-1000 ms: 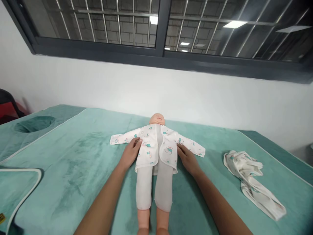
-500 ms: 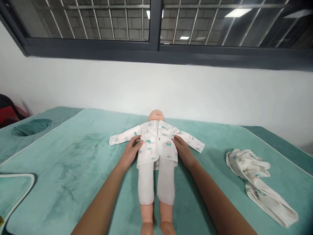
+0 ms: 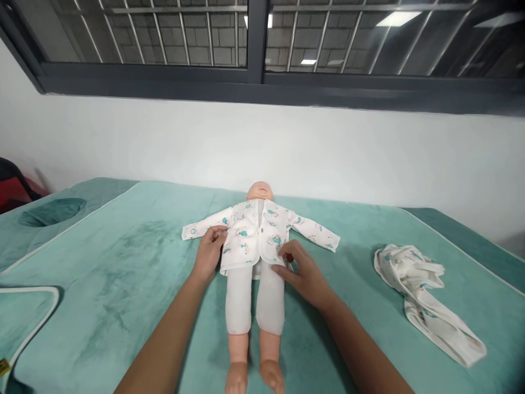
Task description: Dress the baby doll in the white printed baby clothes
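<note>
A baby doll [image 3: 237, 350] lies face up on the bed, its legs towards me. It wears a white printed jacket [image 3: 241, 241] with sleeves spread out, and white cloth covers its upper legs. At the jacket's left edge, my left hand [image 3: 210, 249] has fingers and thumb closed together on the fabric. My right hand [image 3: 305, 273] is by the jacket's lower right corner, thumb and fingers apart. Its fingertips touch the jacket near the hem, while the thumb lies by the doll's upper leg.
Crumpled white printed cloth [image 3: 426, 298] lies on the right of the green bed [image 3: 135, 306]. A round hole [image 3: 53, 212] is at the bed's far left, near a red and black object [image 3: 14, 189]. Behind the bed stands a white wall [image 3: 262, 145] below a dark-framed window [image 3: 256, 41].
My right hand has moved down from the jacket's side to its lower corner, its thumb parting from the fingers. The doll and jacket have shifted slightly left in view.
</note>
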Available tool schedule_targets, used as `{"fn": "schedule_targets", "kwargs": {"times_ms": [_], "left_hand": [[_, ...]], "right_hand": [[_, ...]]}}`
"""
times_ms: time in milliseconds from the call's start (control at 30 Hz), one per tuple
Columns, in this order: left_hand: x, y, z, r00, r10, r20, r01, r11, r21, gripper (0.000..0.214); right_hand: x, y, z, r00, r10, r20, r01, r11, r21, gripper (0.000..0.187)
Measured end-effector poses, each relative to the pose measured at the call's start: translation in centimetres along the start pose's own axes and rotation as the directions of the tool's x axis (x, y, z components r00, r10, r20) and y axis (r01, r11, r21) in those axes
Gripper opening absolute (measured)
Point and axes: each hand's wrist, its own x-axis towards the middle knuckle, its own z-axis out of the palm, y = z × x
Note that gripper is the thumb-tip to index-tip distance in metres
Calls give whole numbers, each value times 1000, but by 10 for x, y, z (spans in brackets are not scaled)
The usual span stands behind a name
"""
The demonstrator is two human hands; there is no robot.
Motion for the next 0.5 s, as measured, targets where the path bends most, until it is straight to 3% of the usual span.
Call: {"fn": "schedule_targets", "kwargs": {"times_ms": [100,300,400,500], "left_hand": [[-1,1,0,1000,15,1,-15,1000,-1,30],[-9,6,1,999,4,46,-5,1000,26,30],[-16,11,0,996,-6,84,0,997,74,31],[-23,14,-3,989,22,144,-44,988,148,30]], "right_hand": [[-9,-4,5,999,34,6,-34,999,-36,17],[-39,-3,-1,986,130,-105,-119,988,103,20],[-65,13,-29,945,121,-303,-180,968,-174,20],[-96,41,-79,885,-11,-465,-285,778,-560,31]]}}
